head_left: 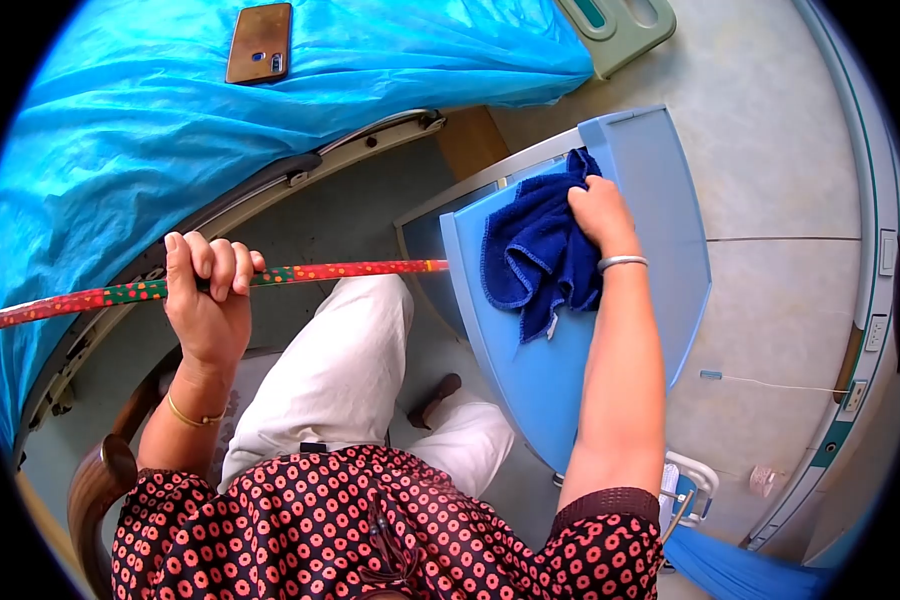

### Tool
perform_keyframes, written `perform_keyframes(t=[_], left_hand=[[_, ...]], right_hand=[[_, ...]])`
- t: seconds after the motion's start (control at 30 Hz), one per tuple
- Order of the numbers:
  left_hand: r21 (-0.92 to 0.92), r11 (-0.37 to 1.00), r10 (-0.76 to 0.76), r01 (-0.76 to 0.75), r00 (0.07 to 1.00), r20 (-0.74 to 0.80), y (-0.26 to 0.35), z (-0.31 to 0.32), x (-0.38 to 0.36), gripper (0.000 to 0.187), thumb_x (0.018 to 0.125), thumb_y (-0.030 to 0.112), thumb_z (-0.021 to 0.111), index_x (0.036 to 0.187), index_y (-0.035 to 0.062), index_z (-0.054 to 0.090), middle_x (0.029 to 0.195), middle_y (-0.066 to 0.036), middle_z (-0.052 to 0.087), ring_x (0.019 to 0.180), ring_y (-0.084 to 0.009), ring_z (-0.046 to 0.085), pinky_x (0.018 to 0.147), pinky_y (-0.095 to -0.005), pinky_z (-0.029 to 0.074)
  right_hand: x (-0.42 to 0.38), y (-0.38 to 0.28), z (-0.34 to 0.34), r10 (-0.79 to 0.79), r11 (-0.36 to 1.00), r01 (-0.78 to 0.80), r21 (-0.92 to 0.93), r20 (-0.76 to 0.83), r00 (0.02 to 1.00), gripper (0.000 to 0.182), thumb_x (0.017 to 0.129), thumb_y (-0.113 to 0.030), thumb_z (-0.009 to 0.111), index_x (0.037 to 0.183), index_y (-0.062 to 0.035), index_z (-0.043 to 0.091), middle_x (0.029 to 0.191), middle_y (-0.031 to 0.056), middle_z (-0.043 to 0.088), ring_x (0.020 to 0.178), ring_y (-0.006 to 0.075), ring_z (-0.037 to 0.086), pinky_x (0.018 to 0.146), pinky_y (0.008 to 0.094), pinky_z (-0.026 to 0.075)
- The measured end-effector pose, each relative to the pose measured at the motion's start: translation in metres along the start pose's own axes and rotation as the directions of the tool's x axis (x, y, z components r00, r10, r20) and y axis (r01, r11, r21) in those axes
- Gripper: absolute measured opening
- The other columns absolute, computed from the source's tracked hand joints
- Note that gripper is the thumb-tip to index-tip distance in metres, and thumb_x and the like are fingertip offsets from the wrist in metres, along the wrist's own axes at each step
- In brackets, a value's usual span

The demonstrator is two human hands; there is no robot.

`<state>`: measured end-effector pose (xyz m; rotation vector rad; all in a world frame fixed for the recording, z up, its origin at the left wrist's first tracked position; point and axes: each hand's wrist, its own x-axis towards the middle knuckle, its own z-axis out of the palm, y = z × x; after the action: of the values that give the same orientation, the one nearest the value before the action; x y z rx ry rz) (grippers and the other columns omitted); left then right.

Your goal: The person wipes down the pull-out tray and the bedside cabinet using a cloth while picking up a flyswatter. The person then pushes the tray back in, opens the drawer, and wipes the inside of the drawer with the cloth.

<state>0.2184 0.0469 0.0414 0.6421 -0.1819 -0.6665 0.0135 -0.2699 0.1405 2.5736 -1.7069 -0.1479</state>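
My left hand (210, 305) is closed around a long thin stick (345, 270) covered in red and green patterned wrapping. The stick lies roughly level across my front, its right end at the edge of a light blue bedside cabinet (515, 345). A green piece shows at its left end. Over on the cabinet top, my right hand (603, 212) grips a bunched dark blue towel (540, 245), which hangs in folds over the surface.
A bed with a blue cover (150, 130) runs along the left, with a phone (259, 43) lying on it. A wooden chair arm (100, 480) is at lower left. Sockets (876, 333) and a thin cable (780, 384) are along the right wall.
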Motion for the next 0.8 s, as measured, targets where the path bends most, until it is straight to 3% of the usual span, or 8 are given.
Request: perform_keyframes(t=[0.07,0.13,0.3,0.33,0.47,0.57,0.63,0.8], left_hand=[[0.002,1.0,-0.009,0.009,1.0,-0.011,-0.001,0.0,0.0,0.042,0.097,0.038,0.028,0.064,0.0127,0.033,0.049,0.001,0.027,0.05,-0.0134,0.033,0.065,-0.0328,0.039],[-0.006,1.0,-0.016,0.016,1.0,-0.021,-0.003,0.003,0.0,0.042,0.097,0.037,0.028,0.064,0.0126,0.033,0.049,0.001,0.027,0.05,-0.0134,0.033,0.065,-0.0328,0.039],[-0.022,0.999,-0.024,0.024,0.999,0.03,-0.006,0.007,-0.006,0.041,0.097,0.036,0.027,0.064,0.0131,0.033,0.049,0.002,0.027,0.05,-0.0128,0.033,0.064,-0.0321,0.039],[-0.01,0.999,-0.043,0.043,0.998,0.036,-0.006,0.008,-0.008,0.041,0.098,0.036,0.027,0.064,0.0135,0.032,0.049,0.002,0.027,0.051,-0.0122,0.032,0.064,-0.0314,0.039],[-0.012,0.999,-0.043,0.043,0.998,0.037,-0.001,0.011,-0.012,0.041,0.098,0.036,0.027,0.063,0.0135,0.032,0.049,0.002,0.027,0.05,-0.0123,0.032,0.064,-0.0314,0.039],[0.001,1.0,-0.013,0.013,0.999,0.042,0.002,0.01,-0.014,0.041,0.098,0.037,0.028,0.064,0.0135,0.032,0.049,0.002,0.027,0.05,-0.0121,0.032,0.064,-0.0314,0.039],[0.006,1.0,0.005,-0.005,0.999,0.041,0.004,0.009,-0.014,0.041,0.098,0.037,0.028,0.064,0.0136,0.032,0.049,0.002,0.027,0.05,-0.012,0.032,0.064,-0.0314,0.039],[0.005,1.0,0.027,-0.027,1.0,0.004,0.001,0.004,-0.012,0.041,0.097,0.038,0.029,0.065,0.0129,0.033,0.049,0.001,0.028,0.049,-0.0132,0.033,0.064,-0.032,0.039]], right_hand=[[0.017,0.017,0.001,-0.09,0.921,0.054,0.385,0.076,0.993,0.032,0.067,-0.023,0.053,0.071,0.0083,0.059,0.078,0.0287,0.06,0.077,0.0418,0.058,0.067,0.0401,0.046],[0.017,0.01,-0.005,-0.054,0.93,0.011,0.367,0.106,0.993,0.033,0.066,-0.023,0.054,0.068,0.0089,0.058,0.074,0.0291,0.059,0.071,0.0424,0.058,0.064,0.0417,0.045],[-0.034,-0.009,0.008,-0.249,0.945,0.259,0.2,-0.075,0.966,0.028,0.067,-0.024,0.049,0.071,0.0033,0.057,0.082,0.0272,0.058,0.078,0.0438,0.055,0.069,0.0465,0.046],[-0.052,-0.013,0.013,-0.342,0.894,0.37,0.254,-0.149,0.928,0.024,0.068,-0.02,0.049,0.072,0.0031,0.053,0.075,0.0277,0.054,0.067,0.0442,0.05,0.062,0.0448,0.043],[-0.12,-0.043,0.011,-0.384,0.845,0.423,0.327,-0.179,0.906,0.038,0.065,-0.015,0.051,0.1,-0.0048,0.062,0.081,0.0224,0.06,0.073,0.038,0.059,0.068,0.0398,0.049],[-0.124,-0.041,0.01,-0.358,0.825,0.414,0.384,-0.211,0.909,0.033,0.065,-0.013,0.052,0.095,-0.0067,0.064,0.077,0.0207,0.061,0.068,0.0367,0.059,0.065,0.0387,0.05],[-0.116,-0.034,0.008,-0.405,0.833,0.507,0.219,-0.383,0.83,0.025,0.067,-0.014,0.052,0.09,-0.0106,0.063,0.067,0.0183,0.06,0.063,0.0347,0.06,0.06,0.0424,0.049],[-0.049,-0.015,-0.006,-0.207,0.969,0.249,-0.003,-0.565,0.799,0.023,0.076,-0.016,0.052,0.097,-0.0104,0.059,0.078,0.0167,0.061,0.071,0.0364,0.059,0.063,0.046,0.047]])
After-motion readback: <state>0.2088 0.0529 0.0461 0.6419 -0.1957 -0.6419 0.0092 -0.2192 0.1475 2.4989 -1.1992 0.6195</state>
